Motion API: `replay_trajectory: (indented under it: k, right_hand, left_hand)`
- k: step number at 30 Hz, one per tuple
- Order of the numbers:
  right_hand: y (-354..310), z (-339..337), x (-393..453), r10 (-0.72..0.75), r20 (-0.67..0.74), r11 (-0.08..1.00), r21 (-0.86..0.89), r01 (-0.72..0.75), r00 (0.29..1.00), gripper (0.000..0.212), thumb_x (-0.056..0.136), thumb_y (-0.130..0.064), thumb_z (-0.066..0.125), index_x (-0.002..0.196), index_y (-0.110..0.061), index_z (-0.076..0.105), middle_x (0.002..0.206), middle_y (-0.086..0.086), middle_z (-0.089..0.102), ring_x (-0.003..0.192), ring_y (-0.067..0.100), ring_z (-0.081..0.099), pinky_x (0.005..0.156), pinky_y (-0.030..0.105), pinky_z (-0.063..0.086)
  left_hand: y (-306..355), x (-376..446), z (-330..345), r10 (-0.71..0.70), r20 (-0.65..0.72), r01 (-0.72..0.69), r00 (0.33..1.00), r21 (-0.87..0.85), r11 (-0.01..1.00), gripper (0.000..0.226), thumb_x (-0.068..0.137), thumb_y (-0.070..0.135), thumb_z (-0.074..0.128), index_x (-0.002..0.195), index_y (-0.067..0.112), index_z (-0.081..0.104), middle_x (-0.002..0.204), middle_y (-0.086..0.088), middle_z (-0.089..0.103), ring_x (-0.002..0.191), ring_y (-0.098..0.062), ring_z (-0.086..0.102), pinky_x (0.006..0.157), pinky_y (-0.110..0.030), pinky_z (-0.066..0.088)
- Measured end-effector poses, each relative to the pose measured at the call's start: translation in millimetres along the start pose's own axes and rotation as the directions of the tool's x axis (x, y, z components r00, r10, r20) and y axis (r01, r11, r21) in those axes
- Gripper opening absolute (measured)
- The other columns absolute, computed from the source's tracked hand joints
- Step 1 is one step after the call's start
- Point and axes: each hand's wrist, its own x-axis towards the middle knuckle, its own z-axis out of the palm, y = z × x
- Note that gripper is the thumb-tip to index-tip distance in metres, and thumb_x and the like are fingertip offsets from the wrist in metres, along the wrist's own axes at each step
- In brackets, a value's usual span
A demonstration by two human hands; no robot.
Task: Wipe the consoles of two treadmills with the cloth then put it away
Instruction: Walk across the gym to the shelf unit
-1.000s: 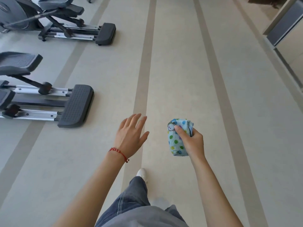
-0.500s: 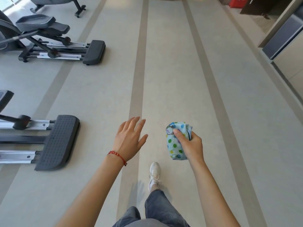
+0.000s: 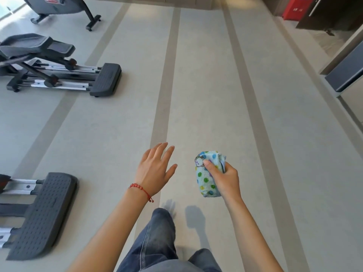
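Over the striped floor [image 3: 216, 95], the right hand [image 3: 225, 179] grips the cloth [image 3: 208, 173] bunched upright.

The cloth [image 3: 208, 173] was soft terry. Left of it, the footplate [image 3: 42, 213] was matt, dimpled plastic on bare metal rails [image 3: 19, 186]; the floor [image 3: 275, 154] was smooth, matt.

A bunched, dotted cloth [image 3: 208, 174] is gripped in the right hand [image 3: 224, 176]. The left hand [image 3: 155, 169] is held empty with fingers spread, above a striped floor [image 3: 216, 95]. Elliptical machines [image 3: 59, 71] are positioned at left.
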Motion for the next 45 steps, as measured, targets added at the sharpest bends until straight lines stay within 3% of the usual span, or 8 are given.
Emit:
replay_trajectory:
  k: [5, 13, 21, 35, 45]
  right_hand:
    - [-34, 19, 103, -0.007, -0.035, 1.000, 0.006, 0.007, 0.999, 0.023, 0.074, -0.036, 0.075, 0.086, -0.018, 0.068, 0.086, 0.000, 0.071, 0.080, 0.015, 0.068, 0.071, 0.033, 0.057]
    - [-114, 51, 260, 0.012, -0.085, 0.999, 0.040, -0.009, 0.996, 0.018, 0.074, -0.035, 0.075, 0.083, -0.021, 0.067, 0.085, -0.001, 0.071, 0.077, 0.014, 0.069, 0.069, 0.031, 0.057]
    - [-164, 48, 388, 0.027, -0.144, 0.999, 0.047, -0.021, 0.989, 0.015, 0.076, -0.034, 0.073, 0.084, -0.023, 0.067, 0.087, -0.001, 0.070, 0.083, 0.017, 0.067, 0.073, 0.034, 0.056]
    - [-260, -9, 648, 0.022, -0.197, 0.999, 0.036, -0.015, 0.980, 0.015, 0.076, -0.035, 0.072, 0.080, -0.022, 0.066, 0.082, -0.004, 0.067, 0.082, 0.015, 0.065, 0.071, 0.030, 0.053]
    - [-296, -49, 775, 0.087, -0.353, 0.993, 0.108, -0.051, 0.932, 0.020, 0.076, -0.037, 0.072, 0.086, -0.021, 0.067, 0.085, -0.006, 0.068, 0.084, 0.014, 0.065, 0.073, 0.030, 0.053]
  left_hand:
    - [-33, 109, 29, 0.036, -0.003, -0.036, 0.999, -0.013, 0.999, 0.053, 0.087, 0.042, 0.038, 0.118, 0.006, 0.061, 0.117, -0.016, 0.062, 0.104, -0.033, 0.061, 0.083, -0.044, 0.051]
    - [-85, 291, 51, 0.115, 0.005, -0.115, 0.993, -0.023, 0.993, 0.051, 0.086, 0.041, 0.039, 0.116, 0.006, 0.062, 0.115, -0.014, 0.063, 0.104, -0.032, 0.061, 0.083, -0.041, 0.051]
    - [-102, 437, 80, 0.146, 0.032, -0.145, 0.989, -0.051, 0.988, 0.052, 0.087, 0.041, 0.038, 0.117, 0.006, 0.061, 0.118, -0.015, 0.062, 0.107, -0.032, 0.060, 0.085, -0.042, 0.050]
    - [-77, 716, 147, 0.195, 0.041, -0.190, 0.980, -0.110, 0.976, 0.051, 0.086, 0.040, 0.039, 0.117, 0.006, 0.061, 0.118, -0.015, 0.061, 0.107, -0.033, 0.060, 0.086, -0.044, 0.050]
    - [-46, 887, 192, 0.378, 0.064, -0.369, 0.924, -0.122, 0.921, 0.052, 0.086, 0.041, 0.039, 0.116, 0.005, 0.063, 0.117, -0.015, 0.062, 0.105, -0.033, 0.061, 0.084, -0.043, 0.051]
